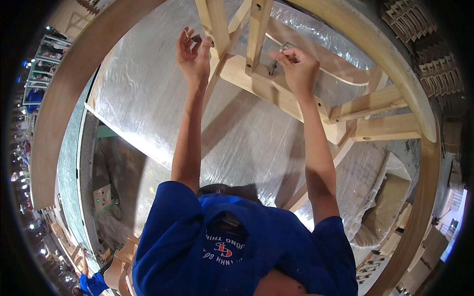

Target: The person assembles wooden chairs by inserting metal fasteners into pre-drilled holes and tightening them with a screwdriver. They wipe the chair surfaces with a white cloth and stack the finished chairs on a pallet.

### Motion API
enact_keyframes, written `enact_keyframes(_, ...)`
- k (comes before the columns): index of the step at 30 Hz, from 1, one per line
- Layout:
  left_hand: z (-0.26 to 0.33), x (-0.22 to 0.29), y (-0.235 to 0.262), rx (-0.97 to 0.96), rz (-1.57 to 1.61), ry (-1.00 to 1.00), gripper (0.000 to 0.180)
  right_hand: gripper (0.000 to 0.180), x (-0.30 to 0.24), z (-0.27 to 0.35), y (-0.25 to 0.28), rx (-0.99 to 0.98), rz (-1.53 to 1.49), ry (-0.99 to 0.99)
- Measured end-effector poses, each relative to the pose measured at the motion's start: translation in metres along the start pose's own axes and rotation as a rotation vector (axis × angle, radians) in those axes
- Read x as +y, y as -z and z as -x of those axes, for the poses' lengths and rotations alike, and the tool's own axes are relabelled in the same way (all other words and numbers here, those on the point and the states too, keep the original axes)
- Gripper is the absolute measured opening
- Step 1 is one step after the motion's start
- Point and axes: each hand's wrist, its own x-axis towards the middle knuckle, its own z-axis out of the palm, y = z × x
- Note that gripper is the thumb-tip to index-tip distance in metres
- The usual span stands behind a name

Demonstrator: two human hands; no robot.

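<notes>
My right hand [298, 66] is closed in a pinch on a thin, bent metal hex key [286, 45]. Just left of those fingers, a dark bolt [272, 68] stands up from a pale wooden rail [259, 85]. Whether the key sits in the bolt is hard to see. Farther left, my left hand [194, 58] is raised with curled fingers around a small dark metal piece [196, 38], perhaps a bolt. Beside its thumb rises a wooden leg [213, 22] with a hole. A second wooden upright [258, 34] meets the rail between my hands.
A large curved wooden frame [429, 172] surrounds the work area. Two crosspieces [387, 127] join it at the right. Clear plastic sheeting [247, 133] covers the surface below. Stacked curved wooden parts [439, 74] stand at far right; another person in blue [93, 283] is at lower left.
</notes>
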Motion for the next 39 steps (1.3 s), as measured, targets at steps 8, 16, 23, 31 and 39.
enact_keyframes(8, -0.006, -0.009, 0.011, -0.069, 0.013, 0.073, 0.025, 0.02, 0.003, -0.008, 0.004, -0.107, -0.059, 0.013)
enact_keyframes(16, -0.003, 0.002, 0.004, -0.056, -0.023, 0.093, 0.021, 0.039, 0.004, 0.001, -0.02, 0.128, 0.237, 0.167)
enact_keyframes(23, -0.006, 0.0, 0.018, -0.077, -0.015, 0.128, 0.026, 0.027, -0.017, -0.006, 0.007, -0.075, 0.006, -0.055)
enact_keyframes(31, 0.004, -0.018, 0.014, -0.075, 0.052, -0.035, 0.037, 0.035, 0.011, 0.005, -0.004, 0.041, 0.169, -0.021)
enact_keyframes(39, 0.002, -0.009, 0.011, -0.161, 0.058, 0.062, 0.037, 0.02, -0.004, 0.002, 0.003, -0.124, 0.051, -0.085)
